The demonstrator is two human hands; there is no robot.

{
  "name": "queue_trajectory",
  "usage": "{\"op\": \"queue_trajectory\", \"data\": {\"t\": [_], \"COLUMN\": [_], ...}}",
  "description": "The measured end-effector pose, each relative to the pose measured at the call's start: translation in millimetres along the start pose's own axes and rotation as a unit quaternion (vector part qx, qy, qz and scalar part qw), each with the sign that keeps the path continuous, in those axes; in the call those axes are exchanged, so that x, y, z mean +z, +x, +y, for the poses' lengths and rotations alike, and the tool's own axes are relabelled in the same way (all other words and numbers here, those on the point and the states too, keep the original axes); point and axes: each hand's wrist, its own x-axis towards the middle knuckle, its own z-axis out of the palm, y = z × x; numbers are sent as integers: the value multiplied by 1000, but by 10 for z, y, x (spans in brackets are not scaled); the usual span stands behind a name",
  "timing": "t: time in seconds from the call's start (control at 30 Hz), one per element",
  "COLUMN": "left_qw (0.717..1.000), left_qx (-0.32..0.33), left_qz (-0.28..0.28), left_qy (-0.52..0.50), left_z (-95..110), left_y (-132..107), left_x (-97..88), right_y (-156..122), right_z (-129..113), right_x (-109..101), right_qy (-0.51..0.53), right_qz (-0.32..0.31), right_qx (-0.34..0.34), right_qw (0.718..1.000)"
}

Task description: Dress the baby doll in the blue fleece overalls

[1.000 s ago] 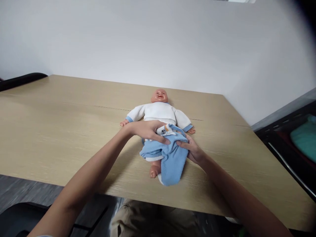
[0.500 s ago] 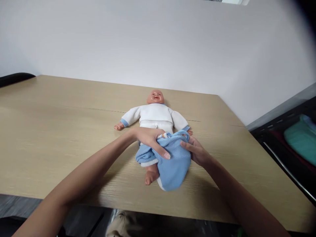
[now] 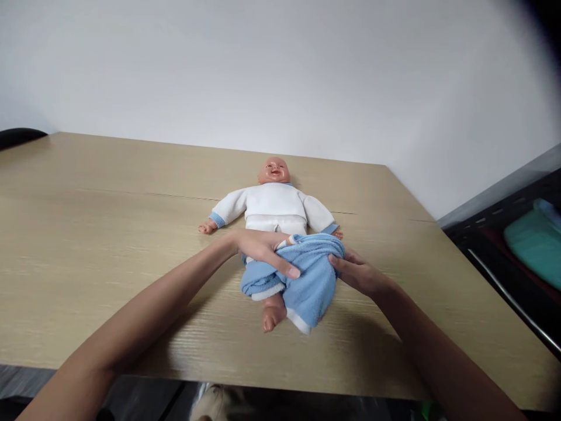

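A baby doll (image 3: 275,199) in a white top with blue cuffs lies on its back, head toward the wall. Blue terry pants (image 3: 311,286) with white hems are bunched over its legs. One bare foot (image 3: 272,313) sticks out of the left pant leg; the other foot is hidden in the cloth. My left hand (image 3: 267,248) grips the waistband, thumb on top and fingers tucked behind the fabric. On the right side of the pants, my right hand (image 3: 357,269) pinches the cloth, its fingers partly behind it.
The doll lies on a light wooden table (image 3: 109,234) against a white wall (image 3: 263,76). A dark rack (image 3: 486,251) with a teal item (image 3: 534,240) stands beyond the right edge. A black chair back (image 3: 21,137) shows at far left.
My right hand has shifted slightly right, spreading the waistband wider. The right pant leg has drawn up a little and its white hem shows more. My left hand stays nearly in place.
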Motion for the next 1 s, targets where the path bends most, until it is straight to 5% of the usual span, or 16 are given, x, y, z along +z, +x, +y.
{"op": "queue_trajectory", "data": {"t": [0.13,0.27,0.5,0.67,0.83,1.0], "left_qw": [997,998,1000,999,987,997], "left_qx": [-20,-25,-13,-30,-32,-45], "left_qz": [-67,-57,11,-9,-121,-18], "left_qy": [-31,-34,-10,-37,-102,-57], "left_z": [-5,44,61,-6,-5,-19], "left_y": [-18,-40,-54,-78,-100,-98], "left_x": [1,5,20,-17,-54,-25], "right_y": [27,17,-45,-30,-4,2], "right_z": [72,-6,-178,78,205,111], "right_x": [2,-45,5,-6,97,190], "right_qy": [42,-42,-68,35,162,168], "right_qz": [5,-8,-207,-76,-27,-39], "right_qx": [36,36,67,31,89,92], "right_qw": [998,998,974,996,982,981]}}
